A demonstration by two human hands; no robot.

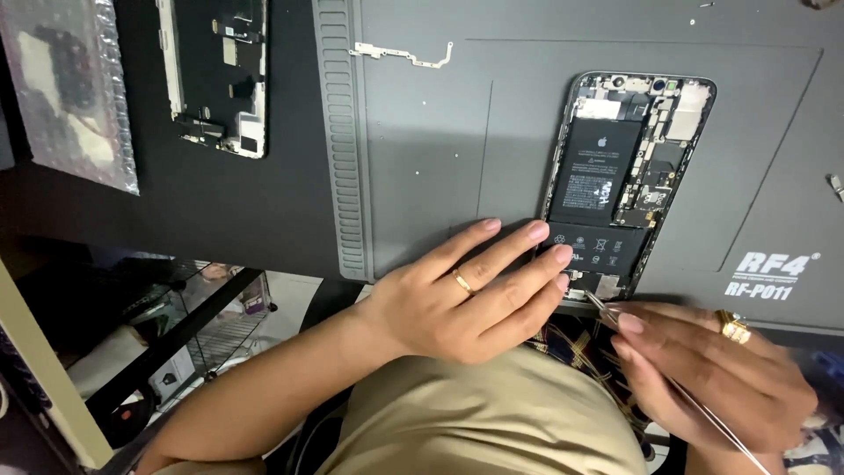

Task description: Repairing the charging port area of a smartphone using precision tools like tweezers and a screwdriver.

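Head view, looking down over a bench (220, 211) covered partly by a grey mat (440, 158).

Opened phone (626, 180) lying flat on the mat, back side down, insides exposed: dark battery (593, 189) filling the left and lower part, circuit board (659, 149) along the right and top. Lower end of the phone near the mat's front edge.

Left hand (466, 299) resting palm down on the mat, fingers (527, 237) stretched out and held close together, tips lying across the phone's lower left corner and touching the battery's bottom section. Gold ring (462, 282) on one finger.

Right hand (721, 378) just below and right of the phone's bottom edge, fingers pressed together in a pinch on thin metal tweezers (615, 318). Tweezer tip pointing up-left, meeting the phone's lower edge beside the left fingertips; long end of the tweezers running down-right out past the hand. Chunky gold ring (732, 327) on this hand. Hand slightly blurred.

Upper left of the bench: detached screen (220, 75) lying face down, connectors visible along its lower edge. Further left, a sheet of bubble wrap (75, 88). Near the mat's top edge, a thin metal bracket (400, 54). Tiny specks scattered on the mat, possibly screws, too small to tell.
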